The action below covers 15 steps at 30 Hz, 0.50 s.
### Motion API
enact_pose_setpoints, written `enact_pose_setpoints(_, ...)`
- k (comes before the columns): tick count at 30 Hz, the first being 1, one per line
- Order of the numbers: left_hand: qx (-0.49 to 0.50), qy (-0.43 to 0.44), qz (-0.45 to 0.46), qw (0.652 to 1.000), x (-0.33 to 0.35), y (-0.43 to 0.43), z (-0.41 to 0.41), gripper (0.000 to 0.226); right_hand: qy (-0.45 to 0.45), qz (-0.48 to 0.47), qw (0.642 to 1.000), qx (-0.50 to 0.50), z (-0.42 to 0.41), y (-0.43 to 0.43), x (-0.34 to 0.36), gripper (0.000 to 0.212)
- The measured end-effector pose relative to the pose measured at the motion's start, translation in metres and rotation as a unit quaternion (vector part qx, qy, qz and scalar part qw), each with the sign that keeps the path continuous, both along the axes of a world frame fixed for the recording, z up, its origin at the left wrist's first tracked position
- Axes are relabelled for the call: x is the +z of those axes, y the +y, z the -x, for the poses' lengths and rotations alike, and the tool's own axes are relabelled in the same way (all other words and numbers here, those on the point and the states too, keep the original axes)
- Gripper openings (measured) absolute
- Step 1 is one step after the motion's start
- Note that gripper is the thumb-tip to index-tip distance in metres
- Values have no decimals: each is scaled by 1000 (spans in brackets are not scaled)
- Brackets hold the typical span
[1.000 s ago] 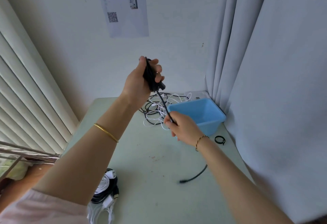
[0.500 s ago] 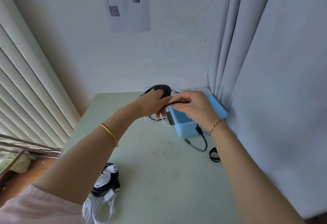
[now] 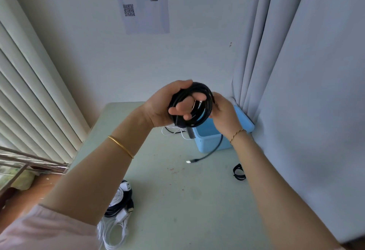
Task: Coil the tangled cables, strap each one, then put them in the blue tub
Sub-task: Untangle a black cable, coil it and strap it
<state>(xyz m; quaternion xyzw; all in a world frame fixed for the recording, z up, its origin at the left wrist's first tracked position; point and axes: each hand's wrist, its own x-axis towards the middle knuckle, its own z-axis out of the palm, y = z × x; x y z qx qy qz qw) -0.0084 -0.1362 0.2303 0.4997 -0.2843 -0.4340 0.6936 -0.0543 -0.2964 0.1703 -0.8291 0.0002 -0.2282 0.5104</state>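
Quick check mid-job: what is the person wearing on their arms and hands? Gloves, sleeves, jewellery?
No gloves: the left hand and right hand are bare. A plain gold bangle circles the left arm above the wrist; a thin twisted gold chain bracelet sits at the right wrist. A pale pink sleeve covers the left upper arm. No watch shows.

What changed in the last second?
The right hand rose along the loose tail to the black cable coil and grips it beside the left hand; another loop is on, the tail shorter. The blue tub, strap and cable pile stayed put.
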Motion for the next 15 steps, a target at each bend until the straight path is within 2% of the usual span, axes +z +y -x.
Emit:
enact_pose_setpoints(2, 45, 64, 53, 995, 3, -2, -1, 60, 44, -20, 999, 6, 1, 6, -9, 30)
enact_pose_setpoints(6, 147, 100, 110, 978, -2, -4, -5, 48, 84, -136, 984, 80, 9, 26, -20, 27)
enact_pose_setpoints(8, 216, 108, 143, 960, -4, -3, -11, 46, 116, -105, 984, 87, 9, 31, -26, 25)
enact_pose_setpoints(10, 276, 88, 149, 945, -7, -1, -19, 45, 155, -35, 981, 112, 12, 33, -29, 25)
enact_pose_setpoints(13, 345, 31, 90, 934, -13, 1, -26, 40, 184, 49, 968, 166, 24, 37, -21, 28)
enact_pose_setpoints(15, 374, -2, 39, 927, -20, 3, -27, 33, 168, 95, 963, 188, 31, 42, -11, 25)
